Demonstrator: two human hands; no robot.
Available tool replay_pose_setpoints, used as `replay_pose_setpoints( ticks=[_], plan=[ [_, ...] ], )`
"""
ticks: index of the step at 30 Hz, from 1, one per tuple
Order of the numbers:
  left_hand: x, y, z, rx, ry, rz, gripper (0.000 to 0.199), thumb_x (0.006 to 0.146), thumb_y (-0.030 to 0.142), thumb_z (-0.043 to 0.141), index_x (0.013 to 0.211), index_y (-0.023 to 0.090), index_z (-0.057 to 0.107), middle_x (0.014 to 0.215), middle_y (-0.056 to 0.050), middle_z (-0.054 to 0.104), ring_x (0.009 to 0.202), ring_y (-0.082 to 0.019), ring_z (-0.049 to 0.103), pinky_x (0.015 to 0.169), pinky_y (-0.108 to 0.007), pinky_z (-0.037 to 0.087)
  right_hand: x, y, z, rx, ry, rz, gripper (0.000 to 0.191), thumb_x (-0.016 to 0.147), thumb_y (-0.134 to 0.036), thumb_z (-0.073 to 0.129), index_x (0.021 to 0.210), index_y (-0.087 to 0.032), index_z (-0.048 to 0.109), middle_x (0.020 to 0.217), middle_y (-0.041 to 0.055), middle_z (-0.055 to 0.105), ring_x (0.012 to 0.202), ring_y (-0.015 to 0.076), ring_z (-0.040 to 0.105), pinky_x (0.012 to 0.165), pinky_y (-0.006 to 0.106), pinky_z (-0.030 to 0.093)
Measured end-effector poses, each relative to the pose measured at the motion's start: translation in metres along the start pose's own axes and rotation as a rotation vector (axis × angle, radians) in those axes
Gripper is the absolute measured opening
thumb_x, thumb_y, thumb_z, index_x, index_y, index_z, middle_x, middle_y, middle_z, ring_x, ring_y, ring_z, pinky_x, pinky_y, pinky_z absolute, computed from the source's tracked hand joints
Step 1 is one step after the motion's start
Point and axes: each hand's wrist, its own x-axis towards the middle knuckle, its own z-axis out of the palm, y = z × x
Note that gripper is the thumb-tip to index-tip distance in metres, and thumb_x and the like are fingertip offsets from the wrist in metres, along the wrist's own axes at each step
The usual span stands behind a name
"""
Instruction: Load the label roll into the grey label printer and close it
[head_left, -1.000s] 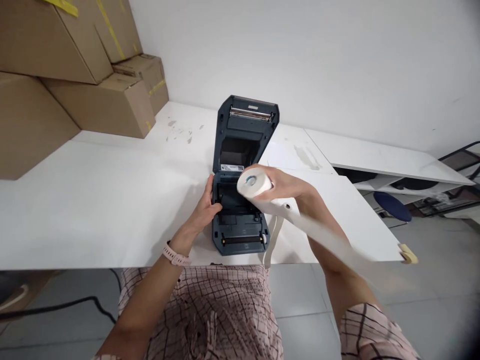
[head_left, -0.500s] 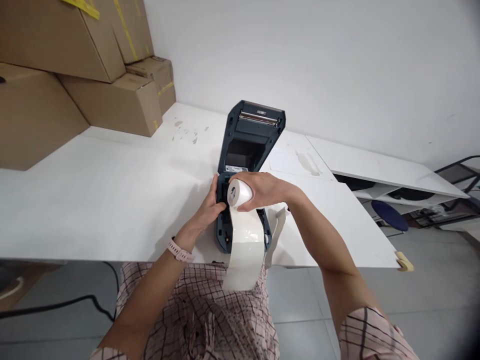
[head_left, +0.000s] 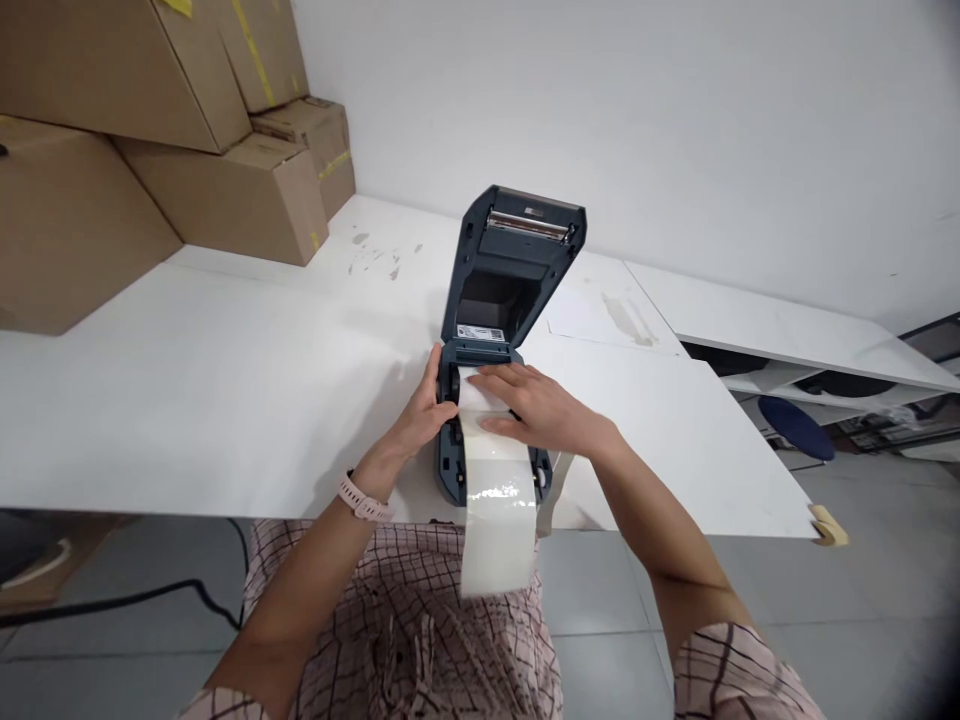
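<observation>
A dark label printer (head_left: 457,455) stands at the table's front edge, its lid (head_left: 517,255) tilted up and back. Inside the base lies a white label roll (head_left: 474,392), whose loose strip (head_left: 499,540) runs forward over the front and hangs past the table edge. My left hand (head_left: 420,410) grips the printer's left side, thumb over the inner edge beside the roll and fingers along the outside. Stretched out across the roll, my right hand (head_left: 536,405) rests on top with its thumb apart from the fingers. Part of the roll is hidden under it.
Cardboard boxes (head_left: 225,200) are stacked at the back left against the wall. A strip of backing paper (head_left: 559,490) lies right of the printer. Further right are a shelf unit (head_left: 795,320), a blue stool (head_left: 795,428) and a yellowish piece (head_left: 829,525) on the table corner.
The label roll has gone down from my right hand's grasp into the printer base. My right hand has let go and flattened over it. My left hand stays at the printer's side.
</observation>
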Motion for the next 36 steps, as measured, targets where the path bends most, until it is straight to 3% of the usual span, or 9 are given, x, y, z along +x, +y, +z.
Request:
replay_pose_setpoints(
  ticks=[4,8,15,19,24,29,36],
  plan=[
    [-0.002,0.002,0.001,-0.010,-0.012,0.037,0.104,0.094,0.030,0.064,0.173,0.039,-0.003,0.185,0.002,0.002,0.170,-0.031,0.009,0.138,-0.052,0.017,-0.054,-0.034,0.023,-0.020,0.156,0.014,0.055,0.111,-0.042,0.053,0.163,-0.025,0.045,0.166,0.0143,0.053,0.153,0.0342,0.051,0.119,0.062,0.051],
    [-0.002,0.004,0.003,0.005,0.021,0.048,0.106,0.090,0.027,0.066,0.174,0.035,0.002,0.185,0.001,0.003,0.170,-0.030,0.007,0.139,-0.050,0.012,-0.080,-0.059,0.050,-0.028,0.212,0.026,0.061,0.111,-0.046,0.051,0.167,-0.024,0.037,0.169,0.0160,0.047,0.157,0.0336,0.046,0.120,0.062,0.052],
    [0.000,0.007,0.004,0.000,0.014,0.042,0.107,0.087,0.029,0.068,0.174,0.034,0.005,0.185,-0.001,0.007,0.170,-0.032,0.009,0.139,-0.051,0.014,-0.080,-0.070,0.064,-0.011,0.282,0.070,0.060,0.111,-0.040,0.053,0.167,-0.024,0.038,0.170,0.0130,0.046,0.159,0.0331,0.043,0.122,0.062,0.050],
    [-0.001,0.007,0.003,-0.007,0.018,0.036,0.108,0.085,0.027,0.067,0.174,0.033,0.007,0.184,-0.001,0.012,0.170,-0.032,0.010,0.139,-0.050,0.015,-0.081,-0.075,0.068,-0.006,0.288,0.061,0.063,0.112,-0.035,0.051,0.169,-0.021,0.031,0.171,0.0137,0.045,0.160,0.0317,0.041,0.123,0.060,0.050],
    [-0.001,0.007,0.002,-0.014,0.025,0.022,0.109,0.081,0.029,0.069,0.173,0.034,0.010,0.183,0.000,0.016,0.170,-0.034,0.010,0.139,-0.054,0.016,-0.082,-0.076,0.074,0.005,0.312,0.080,0.069,0.112,-0.035,0.051,0.173,-0.025,0.021,0.172,0.0114,0.044,0.161,0.0307,0.040,0.123,0.059,0.051],
    [-0.002,0.006,0.000,0.020,0.025,0.038,0.107,0.084,0.033,0.071,0.173,0.034,0.011,0.183,-0.001,0.017,0.170,-0.035,0.009,0.139,-0.054,0.015,-0.081,-0.078,0.078,-0.006,0.352,0.089,0.070,0.112,-0.035,0.050,0.173,-0.026,0.019,0.170,0.0119,0.046,0.159,0.0324,0.044,0.120,0.060,0.052],
    [-0.005,0.013,-0.001,0.030,0.050,-0.007,0.112,0.083,0.037,0.075,0.173,0.033,0.009,0.184,-0.004,0.014,0.169,-0.034,0.014,0.138,-0.052,0.017,-0.084,-0.105,0.094,-0.012,0.448,0.136,0.078,0.108,-0.018,0.052,0.175,-0.027,0.013,0.162,0.0117,0.058,0.151,0.0322,0.054,0.118,0.058,0.054]
  ],
)
